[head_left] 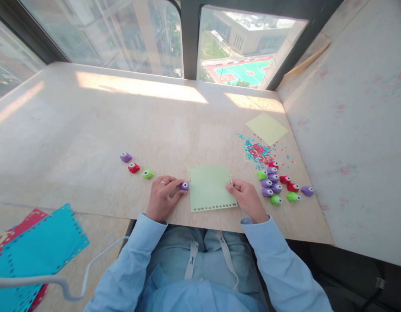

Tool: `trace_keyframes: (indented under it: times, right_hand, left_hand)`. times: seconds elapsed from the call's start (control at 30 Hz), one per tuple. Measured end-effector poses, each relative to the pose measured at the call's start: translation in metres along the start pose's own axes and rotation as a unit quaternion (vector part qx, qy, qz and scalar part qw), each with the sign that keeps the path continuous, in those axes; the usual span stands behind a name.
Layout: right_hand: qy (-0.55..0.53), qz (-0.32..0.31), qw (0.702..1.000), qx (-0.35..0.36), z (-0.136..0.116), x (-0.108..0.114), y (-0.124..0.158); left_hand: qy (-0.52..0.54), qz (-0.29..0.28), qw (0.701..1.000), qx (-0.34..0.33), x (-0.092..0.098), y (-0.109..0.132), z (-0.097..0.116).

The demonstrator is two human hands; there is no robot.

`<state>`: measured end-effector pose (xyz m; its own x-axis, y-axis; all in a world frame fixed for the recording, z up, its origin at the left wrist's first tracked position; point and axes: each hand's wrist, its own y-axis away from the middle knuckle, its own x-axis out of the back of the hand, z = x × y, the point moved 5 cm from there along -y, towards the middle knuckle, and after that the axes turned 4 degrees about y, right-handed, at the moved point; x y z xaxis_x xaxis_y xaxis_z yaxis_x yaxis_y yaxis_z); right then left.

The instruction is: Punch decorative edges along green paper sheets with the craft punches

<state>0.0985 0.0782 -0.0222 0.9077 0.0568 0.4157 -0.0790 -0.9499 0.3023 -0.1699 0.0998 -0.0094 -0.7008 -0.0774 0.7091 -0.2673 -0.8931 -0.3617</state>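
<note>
A pale green sheet of paper (pixel 210 186) lies in front of me, with small shapes punched along its bottom edge and parts of its sides. My left hand (pixel 164 195) is closed on a purple craft punch (pixel 184 186), which sits against the sheet's left edge. A star mark shows on top of that punch. On the other side, my right hand (pixel 247 197) pinches the sheet's right edge between thumb and fingers. Left of my left hand stand three more punches: a purple one (pixel 125 157), a red one (pixel 133 167) and a green one (pixel 147 174).
Several purple, red and green punches (pixel 276 188) cluster at the right. Behind them lie red and blue paper bits (pixel 259 152) and another pale green sheet (pixel 267 128). Punched blue sheets (pixel 41 242) and red sheets lie lower left, near a white cable (pixel 86 281). Windows rise behind.
</note>
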Motion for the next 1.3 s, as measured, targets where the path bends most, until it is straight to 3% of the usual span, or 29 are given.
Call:
trace_keyframes:
  times: [0.43,0.9,1.3]
  right_hand:
    - [0.04,0.008,0.999,0.01,-0.007,-0.001,0.0]
    - [0.003,0.001,1.0,-0.007,-0.006,-0.001,0.001]
    - [0.003,-0.029,1.0,0.005,-0.015,-0.02,-0.001]
  left_hand:
    - [-0.001,-0.008,1.0,0.008,0.0,-0.001,0.0]
    - [0.0,-0.002,1.0,-0.002,0.001,0.0,0.0]
    - [0.006,-0.012,1.0,0.002,0.003,0.0,0.004]
